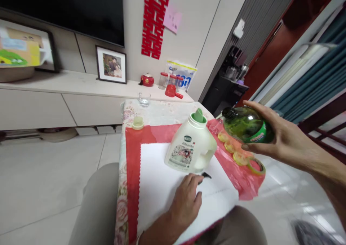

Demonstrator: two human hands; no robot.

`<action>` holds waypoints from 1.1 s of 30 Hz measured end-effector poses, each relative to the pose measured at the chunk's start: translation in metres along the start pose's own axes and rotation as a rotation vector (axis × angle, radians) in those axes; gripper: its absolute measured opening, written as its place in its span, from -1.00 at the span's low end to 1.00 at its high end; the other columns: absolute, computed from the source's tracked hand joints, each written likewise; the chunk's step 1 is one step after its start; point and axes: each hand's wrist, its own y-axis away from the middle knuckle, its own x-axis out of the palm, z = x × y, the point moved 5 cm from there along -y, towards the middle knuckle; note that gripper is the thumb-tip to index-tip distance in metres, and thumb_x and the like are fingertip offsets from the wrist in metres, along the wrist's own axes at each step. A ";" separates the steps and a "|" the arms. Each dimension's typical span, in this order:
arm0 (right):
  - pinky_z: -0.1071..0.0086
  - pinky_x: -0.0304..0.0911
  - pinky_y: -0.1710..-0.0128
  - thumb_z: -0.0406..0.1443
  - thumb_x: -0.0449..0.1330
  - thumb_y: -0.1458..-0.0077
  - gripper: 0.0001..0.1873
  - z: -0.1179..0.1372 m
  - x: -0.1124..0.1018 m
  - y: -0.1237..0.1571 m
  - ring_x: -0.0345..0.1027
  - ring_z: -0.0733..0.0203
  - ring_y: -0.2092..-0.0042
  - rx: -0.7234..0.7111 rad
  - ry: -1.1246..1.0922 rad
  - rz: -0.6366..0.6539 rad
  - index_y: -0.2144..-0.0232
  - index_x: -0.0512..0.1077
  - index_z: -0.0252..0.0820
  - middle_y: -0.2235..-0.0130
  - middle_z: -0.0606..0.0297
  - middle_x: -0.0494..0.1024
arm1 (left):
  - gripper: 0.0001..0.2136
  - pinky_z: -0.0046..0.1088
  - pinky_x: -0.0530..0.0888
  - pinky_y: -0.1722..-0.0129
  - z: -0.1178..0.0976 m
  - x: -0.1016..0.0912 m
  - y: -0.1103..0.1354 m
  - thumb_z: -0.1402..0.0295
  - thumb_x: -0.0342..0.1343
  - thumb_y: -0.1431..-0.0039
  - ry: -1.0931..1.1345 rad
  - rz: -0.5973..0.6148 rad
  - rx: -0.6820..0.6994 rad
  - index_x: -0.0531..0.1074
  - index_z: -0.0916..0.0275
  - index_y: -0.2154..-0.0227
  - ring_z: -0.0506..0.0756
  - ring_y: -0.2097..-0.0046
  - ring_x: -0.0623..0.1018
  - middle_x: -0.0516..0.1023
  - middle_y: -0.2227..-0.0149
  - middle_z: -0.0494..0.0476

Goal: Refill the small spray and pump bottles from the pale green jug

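My right hand is wrapped round a dark green bottle, held in the air at the table's right, lying nearly on its side with its black neck pointing left. My left hand rests on a white sheet, fingers bent and thumb apart. Its fingertips touch or lie beside a small black object, partly hidden, whose kind I cannot make out. Just beyond stands a pale detergent jug, upright, its green spout uncovered. A pale cap sits at the table's left.
Red plastic film lies over the floral tablecloth. Yellow tape rolls line the right side. A small glass cup stands at the far edge. Behind is a cabinet with a framed photo, red-lidded jars and a red pot.
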 end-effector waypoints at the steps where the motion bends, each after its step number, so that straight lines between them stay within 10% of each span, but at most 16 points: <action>1: -0.01 0.24 -0.25 0.09 0.29 -0.15 -0.06 -0.005 0.008 0.015 0.17 -0.12 -0.26 0.058 -0.068 -0.019 -0.42 -0.02 0.10 -0.30 0.26 0.17 | -0.56 -0.18 0.45 -0.10 0.000 -0.001 -0.001 0.67 -0.03 -0.10 -0.080 0.019 -0.005 0.35 0.18 -0.02 0.19 -0.06 0.47 0.47 0.00 0.17; 7: 0.03 0.22 -0.28 0.07 0.38 -0.09 0.05 -0.014 0.081 0.110 0.12 -0.10 -0.31 0.315 -0.466 -0.043 -0.44 -0.05 0.06 -0.36 0.15 0.04 | -0.79 -0.18 0.47 0.10 0.003 0.009 -0.010 0.54 0.20 -0.20 -0.623 0.096 -0.048 0.42 0.27 0.11 0.24 0.11 0.47 0.50 0.18 0.21; 13: 0.11 0.22 -0.29 -0.01 0.43 -0.04 0.09 -0.002 0.146 0.178 0.00 -0.07 -0.36 0.506 -0.840 -0.075 -0.44 -0.03 -0.02 -0.36 0.10 0.03 | -0.73 -0.27 0.44 0.17 0.002 0.021 -0.017 0.72 -0.06 -0.23 -0.771 0.119 -0.044 0.46 0.34 0.18 0.20 0.17 0.47 0.50 0.26 0.24; 20: 0.11 0.25 -0.27 0.06 0.38 -0.04 0.09 0.030 0.161 0.216 0.01 -0.12 -0.36 0.623 -1.001 -0.013 -0.44 -0.07 0.01 -0.37 0.11 0.02 | -0.60 -0.23 0.46 0.05 -0.011 -0.017 0.000 0.51 -0.02 -0.28 0.161 -0.041 -0.271 0.33 0.23 -0.17 0.15 0.10 0.48 0.51 0.12 0.17; 26: 0.25 0.24 -0.30 -0.01 0.38 -0.03 0.07 0.070 0.171 0.212 -0.04 -0.05 -0.38 0.676 -1.080 0.081 -0.44 -0.06 -0.01 -0.37 0.19 0.03 | -0.82 -0.35 0.49 0.15 -0.051 -0.066 0.001 0.33 0.16 -0.27 1.177 -0.257 -0.277 0.40 0.24 0.10 0.00 0.30 0.48 0.48 0.31 0.03; 33: 0.23 0.11 -0.36 -0.17 0.37 0.00 0.09 0.083 0.191 0.193 0.06 0.04 -0.34 0.585 -1.000 0.181 -0.46 -0.06 -0.12 -0.35 0.15 0.07 | -0.78 -0.34 0.53 0.04 -0.060 -0.093 -0.004 0.39 0.32 -0.16 1.293 -0.431 -0.210 0.39 0.24 0.21 0.01 0.23 0.55 0.51 0.26 0.03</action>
